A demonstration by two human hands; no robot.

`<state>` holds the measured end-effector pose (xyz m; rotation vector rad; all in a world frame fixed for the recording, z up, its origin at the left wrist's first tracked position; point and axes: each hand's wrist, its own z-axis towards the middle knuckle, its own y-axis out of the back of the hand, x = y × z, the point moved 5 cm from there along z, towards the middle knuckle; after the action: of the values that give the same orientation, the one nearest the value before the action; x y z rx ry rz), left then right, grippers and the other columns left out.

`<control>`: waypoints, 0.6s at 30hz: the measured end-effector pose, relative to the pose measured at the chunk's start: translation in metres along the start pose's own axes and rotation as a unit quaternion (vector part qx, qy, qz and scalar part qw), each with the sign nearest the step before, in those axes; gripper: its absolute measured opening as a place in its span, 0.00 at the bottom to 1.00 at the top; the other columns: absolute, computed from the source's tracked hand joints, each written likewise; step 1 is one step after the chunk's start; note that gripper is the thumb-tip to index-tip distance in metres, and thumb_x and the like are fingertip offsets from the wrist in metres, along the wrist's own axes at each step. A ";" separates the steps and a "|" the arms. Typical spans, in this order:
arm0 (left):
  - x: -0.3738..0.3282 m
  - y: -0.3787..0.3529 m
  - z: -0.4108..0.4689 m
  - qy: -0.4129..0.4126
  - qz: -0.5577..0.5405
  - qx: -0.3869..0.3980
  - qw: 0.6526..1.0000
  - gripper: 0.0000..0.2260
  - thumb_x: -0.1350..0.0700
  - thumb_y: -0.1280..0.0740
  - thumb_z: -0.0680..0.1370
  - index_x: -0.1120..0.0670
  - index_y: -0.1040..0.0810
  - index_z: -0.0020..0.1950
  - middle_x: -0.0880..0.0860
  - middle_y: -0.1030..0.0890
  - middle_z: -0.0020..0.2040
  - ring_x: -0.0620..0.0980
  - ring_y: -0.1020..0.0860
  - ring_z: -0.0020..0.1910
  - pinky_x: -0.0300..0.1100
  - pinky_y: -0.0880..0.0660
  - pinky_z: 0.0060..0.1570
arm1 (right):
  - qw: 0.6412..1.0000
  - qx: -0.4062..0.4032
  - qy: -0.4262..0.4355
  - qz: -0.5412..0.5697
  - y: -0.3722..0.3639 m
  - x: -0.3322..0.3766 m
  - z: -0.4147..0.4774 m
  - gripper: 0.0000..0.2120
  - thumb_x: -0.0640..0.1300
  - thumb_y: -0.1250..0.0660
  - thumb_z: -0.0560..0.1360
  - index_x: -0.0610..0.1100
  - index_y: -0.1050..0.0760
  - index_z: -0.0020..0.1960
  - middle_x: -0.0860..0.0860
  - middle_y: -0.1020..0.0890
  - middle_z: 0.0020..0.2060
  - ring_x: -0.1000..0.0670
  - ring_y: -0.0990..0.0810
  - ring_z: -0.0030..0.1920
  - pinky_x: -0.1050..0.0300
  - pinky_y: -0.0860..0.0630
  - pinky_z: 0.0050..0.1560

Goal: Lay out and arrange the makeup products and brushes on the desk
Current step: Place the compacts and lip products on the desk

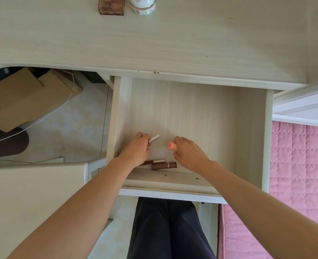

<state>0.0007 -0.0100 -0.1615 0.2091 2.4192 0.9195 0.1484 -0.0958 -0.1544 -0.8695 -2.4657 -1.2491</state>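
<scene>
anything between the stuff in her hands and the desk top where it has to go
Nothing visible. The left hand holds a silver tube and the right hand a pink tube over the open drawer. The desk top beyond is bare there; the brown box and white jar stand at its far edge.

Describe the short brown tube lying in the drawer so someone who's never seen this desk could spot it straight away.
Look in the open drawer under the desk top. Along its near edge, between the two hands, lie two brown tubes. The short brown tube is the nearer, stubbier one with a thin metallic ring, unlike the thinner silver-capped tube just behind it.
</scene>
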 end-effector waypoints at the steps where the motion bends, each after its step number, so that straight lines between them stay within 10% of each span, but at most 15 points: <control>1: 0.001 -0.001 0.000 0.011 -0.008 0.012 1.000 0.05 0.63 0.39 0.77 0.57 0.28 0.51 0.53 0.27 0.50 0.52 0.26 0.42 0.45 0.27 0.42 | 1.000 0.014 0.003 0.002 -0.004 0.000 -0.001 0.03 0.39 0.39 0.76 0.41 0.33 0.49 0.47 0.25 0.42 0.45 0.25 0.41 0.54 0.29 0.39; 18: 0.007 -0.023 -0.001 0.072 0.024 0.139 0.987 0.11 0.55 0.24 0.68 0.52 0.26 0.43 0.52 0.22 0.43 0.53 0.22 0.43 0.50 0.21 0.46 | 0.991 0.132 -0.016 0.012 -0.037 0.002 -0.002 0.14 0.47 0.29 0.73 0.42 0.29 0.53 0.44 0.21 0.50 0.44 0.22 0.48 0.50 0.25 0.49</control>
<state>-0.0051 -0.0256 -0.1787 0.3122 2.6838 0.6326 0.1243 -0.1132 -0.1759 -0.8488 -2.5606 -0.8795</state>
